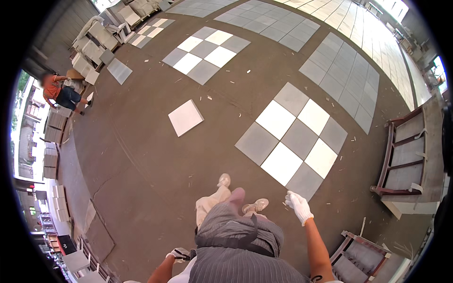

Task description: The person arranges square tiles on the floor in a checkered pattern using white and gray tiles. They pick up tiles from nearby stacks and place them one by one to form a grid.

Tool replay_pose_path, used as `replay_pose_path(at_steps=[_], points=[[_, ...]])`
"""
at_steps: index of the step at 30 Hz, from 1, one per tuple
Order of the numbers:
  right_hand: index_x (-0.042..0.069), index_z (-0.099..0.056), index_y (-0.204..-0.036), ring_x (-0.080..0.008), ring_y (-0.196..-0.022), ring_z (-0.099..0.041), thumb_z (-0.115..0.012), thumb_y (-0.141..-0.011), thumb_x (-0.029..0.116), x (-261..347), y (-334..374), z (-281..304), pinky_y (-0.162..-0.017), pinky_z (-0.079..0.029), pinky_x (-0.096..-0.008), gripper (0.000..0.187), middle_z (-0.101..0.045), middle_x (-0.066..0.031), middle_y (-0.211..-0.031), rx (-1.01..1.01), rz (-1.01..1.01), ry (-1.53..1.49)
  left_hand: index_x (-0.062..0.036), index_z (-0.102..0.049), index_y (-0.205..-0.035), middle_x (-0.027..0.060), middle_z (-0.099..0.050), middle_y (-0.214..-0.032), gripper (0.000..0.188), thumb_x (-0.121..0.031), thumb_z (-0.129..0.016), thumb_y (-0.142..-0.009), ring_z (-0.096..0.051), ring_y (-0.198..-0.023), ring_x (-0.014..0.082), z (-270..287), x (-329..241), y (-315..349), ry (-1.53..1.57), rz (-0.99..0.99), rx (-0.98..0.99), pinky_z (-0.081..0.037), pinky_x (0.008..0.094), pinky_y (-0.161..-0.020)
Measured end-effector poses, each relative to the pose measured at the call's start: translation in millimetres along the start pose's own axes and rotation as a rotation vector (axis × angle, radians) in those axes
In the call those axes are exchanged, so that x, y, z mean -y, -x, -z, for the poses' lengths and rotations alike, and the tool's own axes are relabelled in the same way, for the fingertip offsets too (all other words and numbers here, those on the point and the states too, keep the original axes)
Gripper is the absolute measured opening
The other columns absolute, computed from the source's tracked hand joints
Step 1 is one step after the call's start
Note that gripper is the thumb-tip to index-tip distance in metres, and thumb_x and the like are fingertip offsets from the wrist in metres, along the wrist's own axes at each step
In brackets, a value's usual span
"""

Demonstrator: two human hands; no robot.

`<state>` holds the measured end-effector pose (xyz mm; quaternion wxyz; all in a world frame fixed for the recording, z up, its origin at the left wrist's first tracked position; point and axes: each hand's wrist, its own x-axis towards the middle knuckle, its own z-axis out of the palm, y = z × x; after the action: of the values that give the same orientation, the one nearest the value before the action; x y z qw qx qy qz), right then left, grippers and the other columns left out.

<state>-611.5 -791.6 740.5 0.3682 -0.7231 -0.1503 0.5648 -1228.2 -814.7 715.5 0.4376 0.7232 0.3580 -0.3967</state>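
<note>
My right hand (298,206), in a white knit glove, hangs loosely in the air with nothing visible in it. From above it appears nearest the front grey corner slab of a grey-and-white checkered block of square slabs (292,134) on the floor. My left hand (180,255), also gloved in white, is low beside my waist and partly hidden. Its fingers are closed at a small dark object (182,256) whose kind I cannot make out. A single thick, pale square slab (186,117) lies apart on the floor ahead.
Another checkered block (206,54) and grey slab rows (343,78) lie farther off. A wooden rack (406,155) stands at right, a second frame (361,257) below it. Stacked slabs (56,125) line the left side, near a person in orange (63,92). Small chips dot the brown floor.
</note>
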Motion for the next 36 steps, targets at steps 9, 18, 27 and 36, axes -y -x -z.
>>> replay_pose_path(at_steps=[9, 18, 27, 36], points=[[0.007, -0.064, -0.123, -0.0357, -0.116, -0.058, -0.043, -0.096, 0.041, -46.0, 6.1, -113.7, -0.101, -0.043, -0.0407, 0.047, -0.064, -0.0174, -0.122, -0.031, 0.015, 0.640, 0.0000, -0.065, -0.110, 0.0067, -0.068, -0.091, 0.028, -0.019, -0.060, -0.089, -0.062, -0.083, 0.0152, 270.9, 71.7, -31.4, 1.007, 0.167, -0.805, -0.050, 0.0303, -0.078], [0.009, -0.062, -0.125, -0.0348, -0.114, -0.059, -0.043, -0.097, 0.042, -3.9, -0.3, -251.0, -0.100, -0.043, -0.0411, 0.047, -0.064, -0.0174, -0.122, -0.066, 0.088, 0.518, -0.0093, -0.067, -0.102, 0.0153, -0.067, -0.101, 0.031, -0.035, -0.057, -0.088, -0.063, -0.096, 0.0357, 417.5, 55.5, 15.5, -0.074, 0.025, -0.678, -0.050, 0.0436, -0.086], [-0.001, -0.067, -0.110, -0.0208, -0.079, -0.065, -0.049, -0.095, 0.039, -34.8, -52.5, -231.5, -0.076, -0.051, -0.0351, 0.047, -0.070, -0.0107, -0.090, -0.168, -0.141, 0.438, -0.0104, -0.067, -0.094, 0.0118, -0.067, -0.083, 0.028, -0.036, -0.055, -0.092, -0.065, -0.081, 0.0325, 505.2, -47.2, 59.8, -0.250, -0.531, -0.639, -0.052, 0.0425, -0.075], [0.003, -0.066, -0.116, -0.0372, -0.116, -0.058, -0.044, -0.095, 0.045, 46.3, -140.6, -282.3, -0.097, -0.045, -0.0412, 0.052, -0.065, -0.0200, -0.118, 0.036, -0.053, 0.721, -0.0067, -0.065, -0.084, 0.0088, -0.063, -0.070, 0.027, -0.032, -0.058, -0.089, -0.064, -0.072, 0.0267, 633.1, -113.1, 180.7, -0.678, -0.653, -0.547, -0.051, 0.0378, -0.066]])
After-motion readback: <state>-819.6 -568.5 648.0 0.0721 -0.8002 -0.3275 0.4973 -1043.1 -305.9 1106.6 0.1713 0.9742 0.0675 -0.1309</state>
